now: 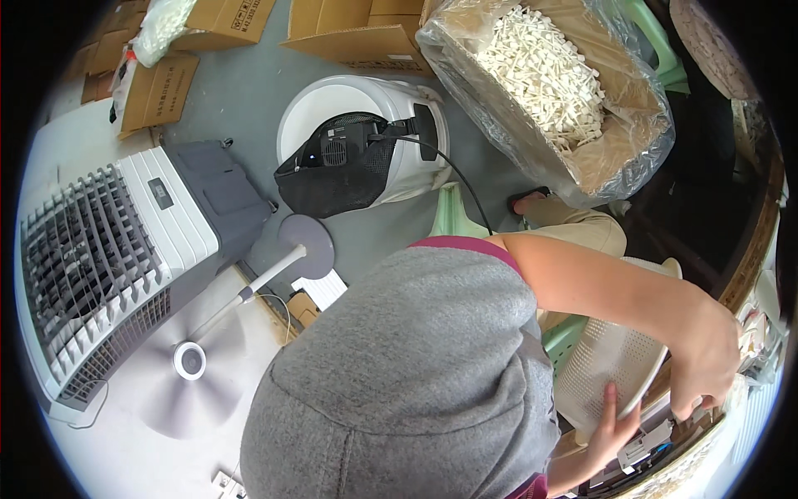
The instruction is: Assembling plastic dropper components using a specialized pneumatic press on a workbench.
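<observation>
My left hand [702, 366] reaches over to the work table's edge at the right. Its fingers are bent down and pinched together; whatever sits between them is too small to make out. Lower down, my right hand [613, 432] has its fingers spread apart, the tips against the near end of a white perforated basket [611, 366]. This basket lies tilted in front of my body, partly under my left forearm. A green perforated plastic piece [565, 339] shows beside it. Beneath my hands, small white and dark parts [648, 445] lie along the table.
A large plastic-lined carton [632, 158] holds a heap of small cream pieces [544, 75]. Nearby stand a white round bin-like unit with a black mesh cover [341, 166], a spinning pedestal fan [189, 361], an air cooler [91, 258] and cardboard boxes [162, 91]. A cable [453, 166] hangs behind me.
</observation>
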Available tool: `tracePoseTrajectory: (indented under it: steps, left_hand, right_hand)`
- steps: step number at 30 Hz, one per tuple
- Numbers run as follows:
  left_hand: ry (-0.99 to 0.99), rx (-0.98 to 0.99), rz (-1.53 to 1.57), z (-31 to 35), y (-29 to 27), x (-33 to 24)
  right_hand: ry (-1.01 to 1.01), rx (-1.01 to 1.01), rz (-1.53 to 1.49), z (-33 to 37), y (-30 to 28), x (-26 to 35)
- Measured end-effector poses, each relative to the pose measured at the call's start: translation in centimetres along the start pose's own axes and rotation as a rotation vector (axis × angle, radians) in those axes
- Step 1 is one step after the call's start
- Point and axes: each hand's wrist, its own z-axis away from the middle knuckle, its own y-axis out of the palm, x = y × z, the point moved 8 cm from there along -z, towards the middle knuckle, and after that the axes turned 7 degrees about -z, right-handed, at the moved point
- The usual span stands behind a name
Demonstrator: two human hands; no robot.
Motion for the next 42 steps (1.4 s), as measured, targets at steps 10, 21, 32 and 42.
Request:
tracePoseTrajectory:
  steps: [10,21,32,42]
  left_hand:
    - [-0.104,-0.431,-0.133,1.6,4.0,3.6]
    - [-0.029,-0.047,-0.162,-2.0,14.3,1.8]
    - [-0.44,0.142,-0.255,7.5,13.3,10.6]
    - [-1.292,0.553,-0.646,26.1,10.8,22.8]
  right_hand:
    - [-0.038,-0.289,0.456,1.9,5.7,-9.6]
    - [0.049,-0.426,0.482,3.0,10.4,-23.2]
    - [0.03,-0.424,0.151,4.1,8.7,-24.9]
    - [0.061,-0.407,0.092,7.1,10.3,-27.5]
